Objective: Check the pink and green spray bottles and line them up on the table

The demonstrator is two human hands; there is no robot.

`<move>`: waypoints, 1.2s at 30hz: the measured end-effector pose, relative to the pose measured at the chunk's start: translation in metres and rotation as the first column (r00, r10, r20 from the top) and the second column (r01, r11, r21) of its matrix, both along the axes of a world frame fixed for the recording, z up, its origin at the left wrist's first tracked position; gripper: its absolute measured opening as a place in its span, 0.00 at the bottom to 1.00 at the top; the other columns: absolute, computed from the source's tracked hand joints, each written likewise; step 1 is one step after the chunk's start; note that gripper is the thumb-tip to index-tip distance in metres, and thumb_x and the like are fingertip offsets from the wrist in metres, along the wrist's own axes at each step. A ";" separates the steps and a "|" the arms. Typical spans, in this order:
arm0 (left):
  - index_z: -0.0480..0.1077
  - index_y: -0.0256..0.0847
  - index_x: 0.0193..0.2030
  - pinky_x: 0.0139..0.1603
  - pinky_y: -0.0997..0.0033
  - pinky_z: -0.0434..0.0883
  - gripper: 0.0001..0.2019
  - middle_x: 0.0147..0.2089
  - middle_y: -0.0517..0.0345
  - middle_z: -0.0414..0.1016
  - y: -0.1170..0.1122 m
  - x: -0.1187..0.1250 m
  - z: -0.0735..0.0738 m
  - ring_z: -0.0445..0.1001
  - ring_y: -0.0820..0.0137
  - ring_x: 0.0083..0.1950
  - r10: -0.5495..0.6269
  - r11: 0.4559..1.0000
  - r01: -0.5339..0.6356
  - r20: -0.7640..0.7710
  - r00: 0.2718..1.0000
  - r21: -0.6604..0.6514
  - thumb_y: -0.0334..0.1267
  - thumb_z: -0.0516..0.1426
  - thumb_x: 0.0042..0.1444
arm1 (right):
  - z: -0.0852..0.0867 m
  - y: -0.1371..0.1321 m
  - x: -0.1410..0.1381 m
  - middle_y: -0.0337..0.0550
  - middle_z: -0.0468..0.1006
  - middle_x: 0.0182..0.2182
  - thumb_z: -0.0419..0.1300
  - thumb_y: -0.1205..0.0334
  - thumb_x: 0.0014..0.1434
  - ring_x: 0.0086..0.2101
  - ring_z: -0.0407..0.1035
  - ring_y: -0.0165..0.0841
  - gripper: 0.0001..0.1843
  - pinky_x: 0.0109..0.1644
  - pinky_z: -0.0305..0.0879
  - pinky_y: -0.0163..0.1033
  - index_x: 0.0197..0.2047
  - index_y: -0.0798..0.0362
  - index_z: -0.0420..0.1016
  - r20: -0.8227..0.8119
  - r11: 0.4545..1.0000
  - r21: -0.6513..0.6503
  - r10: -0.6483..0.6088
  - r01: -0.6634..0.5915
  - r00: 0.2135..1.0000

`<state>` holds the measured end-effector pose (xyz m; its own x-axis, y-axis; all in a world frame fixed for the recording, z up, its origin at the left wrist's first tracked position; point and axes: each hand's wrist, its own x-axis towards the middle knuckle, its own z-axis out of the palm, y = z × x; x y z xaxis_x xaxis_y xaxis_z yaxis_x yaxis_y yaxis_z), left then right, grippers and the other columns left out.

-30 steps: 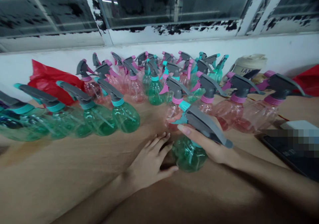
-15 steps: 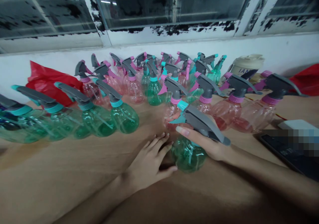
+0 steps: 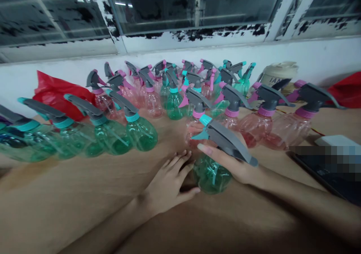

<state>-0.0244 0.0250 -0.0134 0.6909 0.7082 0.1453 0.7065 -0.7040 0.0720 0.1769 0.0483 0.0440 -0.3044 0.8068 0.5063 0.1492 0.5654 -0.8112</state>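
Note:
My right hand (image 3: 229, 163) is wrapped round the neck of a green spray bottle (image 3: 213, 177) with a grey and turquoise trigger head. Its thumb lies across the near side below the nozzle, and the other fingers are mostly hidden behind. The bottle stands on the wooden table (image 3: 93, 193), its nozzle facing left. Flat on the table beside it rests my left hand (image 3: 172, 186), fingers spread, thumb close to the bottle's base. Just behind the held bottle is a pink spray bottle (image 3: 194, 128), partly covered by it.
To the left stands a row of green spray bottles (image 3: 141, 133); pink ones (image 3: 291, 128) line the right. More bottles crowd toward the wall, near a red plastic bag (image 3: 60, 96). A phone (image 3: 324, 175), a white box (image 3: 338, 145) and a pale tub (image 3: 280, 73) are at right.
Almost nothing differs. The view has shifted very slightly; my right hand keeps its grip on the green spray bottle, and my left hand stays flat on the table.

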 end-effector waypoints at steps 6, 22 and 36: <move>0.60 0.31 0.61 0.62 0.48 0.60 0.32 0.65 0.37 0.60 0.001 0.000 -0.002 0.58 0.50 0.66 -0.005 1.000 0.005 0.008 1.000 0.017 0.54 0.56 0.58 | 0.004 0.001 -0.002 0.39 0.79 0.42 0.61 0.60 0.58 0.39 0.74 0.32 0.10 0.46 0.69 0.40 0.44 0.47 0.75 -0.032 0.999 0.030 0.024 -0.023 0.999; 0.60 0.32 0.61 0.62 0.44 0.59 0.34 0.66 0.36 0.58 0.001 0.001 0.002 0.56 0.48 0.67 0.020 0.998 -0.018 0.030 0.999 -0.054 0.55 0.58 0.55 | 0.004 0.003 0.000 0.39 0.78 0.37 0.62 0.53 0.56 0.30 0.70 0.30 0.14 0.34 0.66 0.38 0.43 0.49 0.74 -0.048 0.996 -0.012 0.082 -0.083 0.995; 0.44 0.41 0.67 0.61 0.40 0.60 0.45 0.64 0.39 0.59 -0.016 0.010 0.002 0.57 0.46 0.65 0.146 0.980 -0.080 0.383 0.912 -0.181 0.56 0.62 0.49 | -0.004 0.001 -0.009 0.38 0.76 0.31 0.62 0.44 0.52 0.28 0.67 0.31 0.24 0.33 0.67 0.40 0.49 0.46 0.75 -0.080 0.996 0.034 0.079 -0.076 0.994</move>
